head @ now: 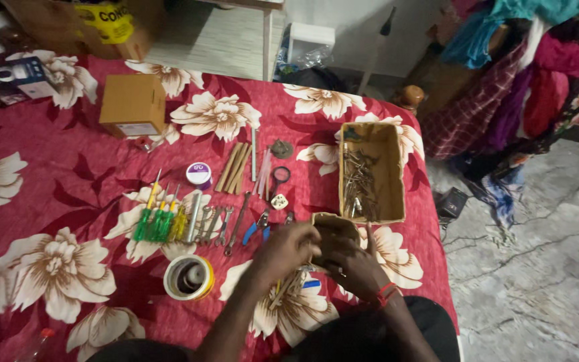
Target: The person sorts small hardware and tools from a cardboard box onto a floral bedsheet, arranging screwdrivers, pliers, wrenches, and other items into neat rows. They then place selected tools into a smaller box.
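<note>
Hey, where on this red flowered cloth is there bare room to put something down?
Bare cloth lies left of the green-handled screwdrivers, and below the brown cardboard box toward the yellow tape roll. It is crowded from the wrenches to the open cardboard tray of metal pieces, where the left hand and right hand work.

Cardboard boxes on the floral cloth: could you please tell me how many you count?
3: closed box far left, open tray of metal bits right, small box under both hands. More may be hidden.

Bare forearms, red thread band on right wrist, dark trousers
</note>
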